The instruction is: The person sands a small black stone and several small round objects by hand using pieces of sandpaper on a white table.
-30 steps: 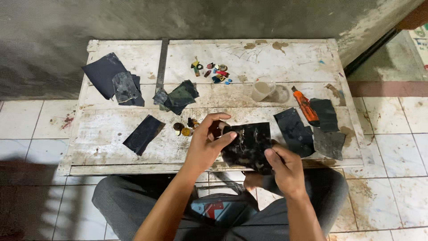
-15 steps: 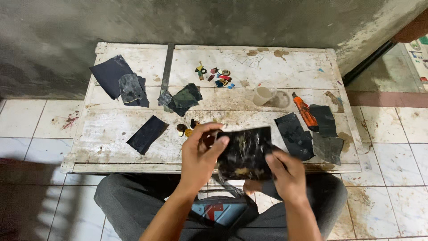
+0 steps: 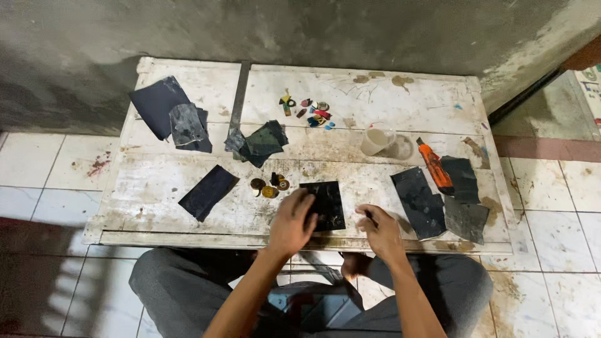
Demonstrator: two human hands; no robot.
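A dark, shiny rectangular sheet (image 3: 325, 203) lies flat near the front edge of a worn white board table (image 3: 375, 87). My left hand (image 3: 292, 222) rests on the sheet's left edge, fingers bent down onto it. My right hand (image 3: 380, 231) hovers just right of the sheet with fingers curled; a small dark item seems pinched at its fingertips, too small to identify. Several small round brass-coloured pieces (image 3: 269, 186) sit just behind my left hand.
More dark sheets lie at the right (image 3: 419, 201), front left (image 3: 208, 191), middle (image 3: 260, 143) and back left (image 3: 164, 111). An orange-handled cutter (image 3: 433, 164), a translucent cup (image 3: 377, 140) and a cluster of small colourful bits (image 3: 310, 110) are also on the table. White tiled floor surrounds it.
The crumpled dark sheet I held up in both hands now lies flat on the table. My left hand presses it; my right hand has come off to the right.
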